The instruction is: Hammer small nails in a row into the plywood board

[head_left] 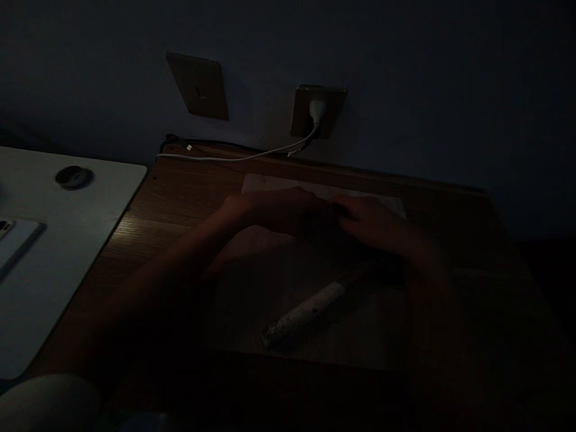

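Note:
The scene is very dark. My left hand (288, 210) and my right hand (366, 219) meet above the far part of a pale flat sheet or board (252, 327). The fingers of both curl inward, closed around something dark between them that I cannot make out. Nearer to me on the board lies a tool with a worn, whitish handle (306, 312), slanting up to the right. Its far end fades into shadow below my right hand, so its kind stays unclear. Neither hand touches the handle.
The board rests on a brown wooden table (148, 210) against a wall. A white plug (317, 111) sits in a wall outlet, its cable (243, 158) running along the table's back edge. On the left, a white surface (81, 240) bears a phone (15, 240) and a small round object (73, 177).

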`<state>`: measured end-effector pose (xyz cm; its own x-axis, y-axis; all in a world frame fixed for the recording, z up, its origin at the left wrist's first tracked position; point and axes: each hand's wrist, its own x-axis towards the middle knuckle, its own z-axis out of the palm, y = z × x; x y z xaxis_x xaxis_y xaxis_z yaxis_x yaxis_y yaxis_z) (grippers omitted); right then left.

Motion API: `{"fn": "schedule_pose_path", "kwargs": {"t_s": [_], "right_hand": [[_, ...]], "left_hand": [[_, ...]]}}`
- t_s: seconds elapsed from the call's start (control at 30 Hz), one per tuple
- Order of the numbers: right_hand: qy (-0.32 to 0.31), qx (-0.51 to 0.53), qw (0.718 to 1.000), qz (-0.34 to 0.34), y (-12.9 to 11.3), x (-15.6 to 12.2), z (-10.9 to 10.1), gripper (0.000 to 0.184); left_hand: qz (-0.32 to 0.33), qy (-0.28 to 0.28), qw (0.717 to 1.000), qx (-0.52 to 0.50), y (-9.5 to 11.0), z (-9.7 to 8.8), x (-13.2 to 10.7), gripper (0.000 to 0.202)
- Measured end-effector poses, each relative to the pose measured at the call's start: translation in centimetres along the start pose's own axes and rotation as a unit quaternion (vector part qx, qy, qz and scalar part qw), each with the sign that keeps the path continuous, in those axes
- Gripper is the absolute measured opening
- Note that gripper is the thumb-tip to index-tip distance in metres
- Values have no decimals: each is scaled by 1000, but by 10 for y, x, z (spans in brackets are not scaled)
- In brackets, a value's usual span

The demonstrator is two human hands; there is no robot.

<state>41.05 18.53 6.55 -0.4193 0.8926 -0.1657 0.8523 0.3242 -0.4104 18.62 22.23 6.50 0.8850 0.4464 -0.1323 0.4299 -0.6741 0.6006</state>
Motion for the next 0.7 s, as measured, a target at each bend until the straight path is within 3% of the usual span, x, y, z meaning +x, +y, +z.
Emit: {"fn": "schedule_pose_path", "kwargs": {"t_s": [0.13,0.33,0.5,0.6,0.7], "right_hand": [[14,1,1000,-8,4,0,-1,31],[15,-56,998,-17,0,11,15,36],[18,-26,999,-40,-6,14,20,31],[53,-21,997,-56,-8,15,25,26],[28,-19,996,-85,-13,17,29,30]], "left_hand": [[-28,32,999,17,-2,-3,-3,26],[-59,27,995,78,-3,-8,-8,22],[-57,87,990,94,-1,-12,-21,25],[-32,105,989,100,1,0,-35,22],[4,117,988,99,8,23,-60,19]]}}
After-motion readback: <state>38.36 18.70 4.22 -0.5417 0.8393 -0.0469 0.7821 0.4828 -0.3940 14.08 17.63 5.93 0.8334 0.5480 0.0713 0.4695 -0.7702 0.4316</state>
